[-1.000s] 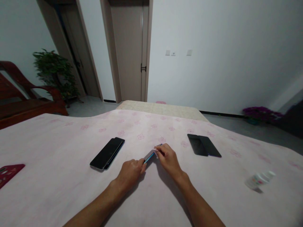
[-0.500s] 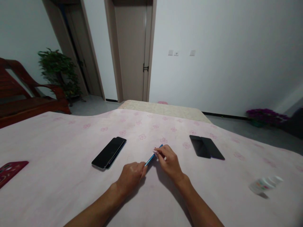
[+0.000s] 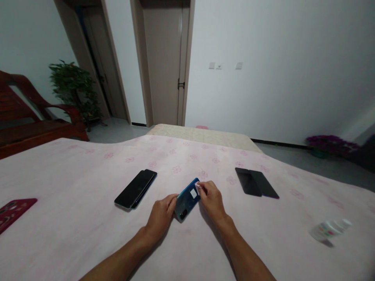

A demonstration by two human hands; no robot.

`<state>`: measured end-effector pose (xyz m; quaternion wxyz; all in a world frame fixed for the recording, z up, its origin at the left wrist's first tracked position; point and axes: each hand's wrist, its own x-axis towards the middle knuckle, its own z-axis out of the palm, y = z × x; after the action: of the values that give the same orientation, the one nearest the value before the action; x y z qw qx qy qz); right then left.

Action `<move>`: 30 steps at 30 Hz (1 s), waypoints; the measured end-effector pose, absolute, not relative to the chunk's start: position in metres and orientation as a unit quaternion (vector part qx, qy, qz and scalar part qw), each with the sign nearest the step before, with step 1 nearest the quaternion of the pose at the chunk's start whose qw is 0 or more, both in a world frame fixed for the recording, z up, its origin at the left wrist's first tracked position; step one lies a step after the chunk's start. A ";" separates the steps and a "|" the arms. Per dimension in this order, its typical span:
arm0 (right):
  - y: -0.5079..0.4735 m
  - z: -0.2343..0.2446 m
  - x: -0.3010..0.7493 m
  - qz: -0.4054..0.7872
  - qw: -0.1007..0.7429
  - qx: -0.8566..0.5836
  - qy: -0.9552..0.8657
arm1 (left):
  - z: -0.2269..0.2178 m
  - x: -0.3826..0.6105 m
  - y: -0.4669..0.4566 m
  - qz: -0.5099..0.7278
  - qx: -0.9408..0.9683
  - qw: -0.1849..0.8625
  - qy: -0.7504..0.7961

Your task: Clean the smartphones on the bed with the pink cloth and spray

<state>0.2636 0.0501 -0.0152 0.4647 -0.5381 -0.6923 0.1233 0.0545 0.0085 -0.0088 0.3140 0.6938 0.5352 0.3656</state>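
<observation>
A blue smartphone (image 3: 185, 203) is tilted above the cloth with its back towards me, showing a camera block at the lower end and a pale label. My left hand (image 3: 160, 214) grips it by its left edge. Between the fingertips of my right hand (image 3: 213, 200) is a small white wad (image 3: 198, 186), perhaps a wipe, pressed at the phone's upper right edge. Its exact material is too small to tell. To the left of my hands lie two dark phones (image 3: 135, 190), one overlapping the other.
Two flat black phones or panels (image 3: 256, 183) lie overlapped on the right of the flowered pink tablecloth (image 3: 88, 234). A white bottle (image 3: 329, 229) is farther right. At the left edge sits a red phone case or phone (image 3: 14, 210). A wooden bench (image 3: 43, 121) stands beyond.
The phone has turned from edge-on to showing its back. My right hand, still pinching the white wad, has shifted slightly right along with it. The other things stay put.
</observation>
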 end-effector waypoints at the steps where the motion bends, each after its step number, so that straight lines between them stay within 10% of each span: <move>1: 0.047 -0.015 0.261 0.136 0.450 -0.527 -0.708 | -0.010 0.055 0.010 0.361 0.687 0.328 0.538; 21: 0.046 -0.004 0.272 0.239 0.294 -0.500 -0.779 | -0.005 0.066 -0.010 0.169 0.776 0.207 0.571; 30: 0.057 -0.022 0.273 0.100 0.386 -0.574 -0.715 | -0.008 0.067 -0.007 0.166 0.773 0.192 0.582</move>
<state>0.2729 0.0569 -0.0224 0.3859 -0.5739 -0.7154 0.1000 0.0672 -0.0066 -0.0077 0.1915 0.7727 0.5821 0.1655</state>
